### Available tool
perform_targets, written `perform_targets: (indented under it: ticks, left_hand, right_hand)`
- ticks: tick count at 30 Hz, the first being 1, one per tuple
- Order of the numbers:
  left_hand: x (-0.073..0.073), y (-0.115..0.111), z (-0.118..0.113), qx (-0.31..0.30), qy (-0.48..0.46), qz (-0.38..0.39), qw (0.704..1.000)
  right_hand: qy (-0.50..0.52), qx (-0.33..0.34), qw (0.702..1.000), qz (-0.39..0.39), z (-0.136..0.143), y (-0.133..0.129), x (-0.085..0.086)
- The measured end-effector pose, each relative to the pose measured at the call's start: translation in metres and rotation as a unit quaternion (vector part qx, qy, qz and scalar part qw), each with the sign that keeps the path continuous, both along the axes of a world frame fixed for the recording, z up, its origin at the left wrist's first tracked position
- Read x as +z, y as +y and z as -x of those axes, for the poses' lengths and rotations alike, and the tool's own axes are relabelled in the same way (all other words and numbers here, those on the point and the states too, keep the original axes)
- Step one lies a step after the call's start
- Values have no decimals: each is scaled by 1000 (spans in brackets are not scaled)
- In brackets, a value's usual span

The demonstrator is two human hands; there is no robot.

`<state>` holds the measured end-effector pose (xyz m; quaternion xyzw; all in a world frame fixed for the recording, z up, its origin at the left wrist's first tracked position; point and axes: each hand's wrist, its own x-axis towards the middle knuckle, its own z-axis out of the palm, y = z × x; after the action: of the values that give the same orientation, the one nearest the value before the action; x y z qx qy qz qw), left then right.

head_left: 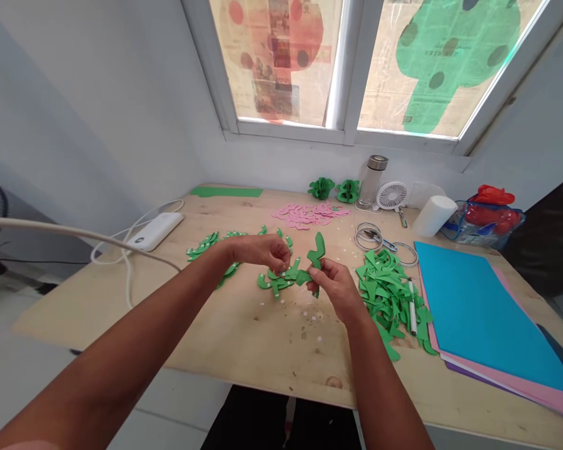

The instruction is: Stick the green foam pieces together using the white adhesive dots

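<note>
My right hand [334, 286] grips a green foam cutout [316, 253], holding it up off the table with its curved end pointing away from me. To its left, my left hand [268, 251] is closed in a pinch; whatever its fingertips hold is too small or hidden to make out. Just under the left fingers lies a small pile of green cutouts with white tabs [276, 282]. More tabbed green pieces [204, 245] are spread behind and under my left forearm. A large heap of plain green cutouts [385, 287] lies right of my right hand.
A marker [412, 306] lies on the green heap. Tape rolls [368, 237] and scissors [388, 244] sit behind it, blue sheets [483, 312] at right. Pink cutouts [304, 214], a glass bottle [372, 181] and small fan [391, 195] stand farther back. A cable [79, 226] crosses at left near a power bank [156, 230].
</note>
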<state>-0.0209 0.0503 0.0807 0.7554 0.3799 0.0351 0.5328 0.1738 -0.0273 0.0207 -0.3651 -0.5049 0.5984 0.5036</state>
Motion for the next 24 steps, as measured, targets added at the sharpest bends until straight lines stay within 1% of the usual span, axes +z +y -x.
perform_targets:
  ticks: [3,4,5,6,7,9,10,11,13,14,16,17,21,24]
  left_hand:
    - [-4,5,2,19,-15,-7,1000]
    - [-8,5,2,40,-36,-11,998]
    - [-12,5,1,75,-66,-21,995]
    - [-18,3,1,116,-98,-34,988]
    - [-24,0,0,178,-134,-47,974]
    - [-39,-11,-2,316,-196,-60,926]
    - [-46,-17,-4,361,-220,-54,904]
    - [-53,-24,-6,382,-237,-37,893]
    - [-64,-38,-13,382,-250,10,890]
    - [-67,-43,-17,373,-256,34,891]
    - [-71,-52,-27,351,-277,76,891]
    - [-72,-54,-32,350,-290,86,887]
    - [-74,-58,-48,380,-310,63,869]
    - [-76,-57,-51,395,-308,50,864]
  right_hand:
    - [-16,-13,1000,-2,7,0,-4]
    - [-16,-34,999,-1,9,1,-6]
    - [-10,-58,998,2,10,2,-8]
    - [-4,-80,997,7,12,4,-11]
    - [4,-104,994,11,13,5,-13]
    - [18,-146,989,20,14,9,-19]
    - [23,-165,986,23,15,10,-21]
    - [28,-183,982,26,15,12,-24]
    - [30,-206,978,26,16,13,-28]
    - [29,-211,977,23,16,14,-29]
    - [29,-214,976,15,17,14,-31]
    - [30,-213,977,10,18,13,-31]
    - [34,-206,978,-7,20,11,-29]
    - [35,-200,979,-13,21,10,-27]
